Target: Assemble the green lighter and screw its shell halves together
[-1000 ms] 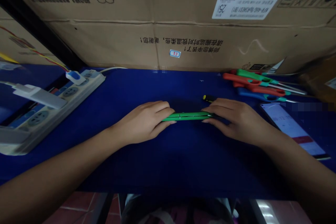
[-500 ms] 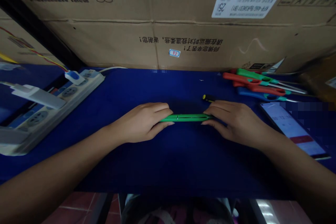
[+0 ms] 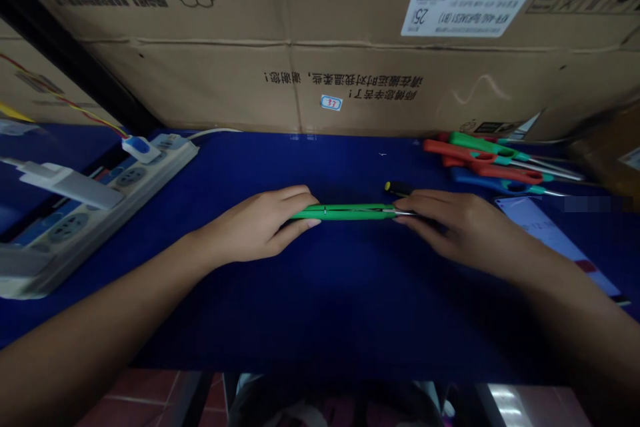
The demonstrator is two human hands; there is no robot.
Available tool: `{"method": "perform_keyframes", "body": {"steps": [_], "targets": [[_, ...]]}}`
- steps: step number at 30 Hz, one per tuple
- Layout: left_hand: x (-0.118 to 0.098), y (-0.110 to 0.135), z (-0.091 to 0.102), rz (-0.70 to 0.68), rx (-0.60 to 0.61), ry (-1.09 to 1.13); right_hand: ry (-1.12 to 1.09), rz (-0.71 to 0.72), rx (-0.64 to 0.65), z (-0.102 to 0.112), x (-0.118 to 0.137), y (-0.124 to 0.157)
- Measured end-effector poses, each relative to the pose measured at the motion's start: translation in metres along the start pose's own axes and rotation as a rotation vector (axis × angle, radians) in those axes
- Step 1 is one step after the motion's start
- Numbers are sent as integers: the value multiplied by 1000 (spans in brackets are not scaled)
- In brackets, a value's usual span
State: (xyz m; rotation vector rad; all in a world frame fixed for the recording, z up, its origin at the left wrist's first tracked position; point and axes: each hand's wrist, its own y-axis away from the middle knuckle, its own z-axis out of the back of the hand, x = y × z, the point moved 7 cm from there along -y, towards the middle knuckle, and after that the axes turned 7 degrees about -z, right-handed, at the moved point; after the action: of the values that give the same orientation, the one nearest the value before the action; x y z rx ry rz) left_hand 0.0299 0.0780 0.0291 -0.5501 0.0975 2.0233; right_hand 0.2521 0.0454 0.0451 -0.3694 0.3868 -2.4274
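Observation:
A green long-nosed lighter [image 3: 353, 212] is held level over the blue table, its narrow edge turned up. A dark seam gap runs along its casing and widens toward the right. My left hand [image 3: 265, 223] is closed around its left end, thumb below and fingers above. At the other end, my right hand [image 3: 450, 223] pinches it where a bit of silver metal shows; the rest of that end is hidden by the fingers. Just behind my right fingers lies a small tool with a black and yellow handle [image 3: 395, 187], perhaps a screwdriver, partly covered.
Several red, green and blue lighters [image 3: 487, 161] lie piled at the back right. A phone [image 3: 555, 230] lies beside my right forearm. On the left is a white power strip [image 3: 127, 177] with plugs and cables. A large cardboard box [image 3: 220, 87] stands along the back edge.
Both hands and the lighter have shifted slightly away from me. The left hand moved a little left, the right a little right, and silver metal now shows at the lighter's right end.

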Motion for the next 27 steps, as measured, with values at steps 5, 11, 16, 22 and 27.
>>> {"method": "perform_keyframes", "body": {"steps": [5, 11, 16, 22, 27], "targets": [[-2, 0, 0, -59, -6, 22, 37, 59, -35, 6, 5, 1], [-7, 4, 3, -123, -37, -7, 108, 61, -25, 9, 13, -1], [-8, 4, 5, -140, -63, -49, 163, 134, -54, 12, 23, -3], [-13, 5, 8, -161, -108, -122, 205, 168, -120, 16, 27, 2], [-16, 7, 11, -191, -116, -219, 178, 117, -84, 13, 26, 3]]}}
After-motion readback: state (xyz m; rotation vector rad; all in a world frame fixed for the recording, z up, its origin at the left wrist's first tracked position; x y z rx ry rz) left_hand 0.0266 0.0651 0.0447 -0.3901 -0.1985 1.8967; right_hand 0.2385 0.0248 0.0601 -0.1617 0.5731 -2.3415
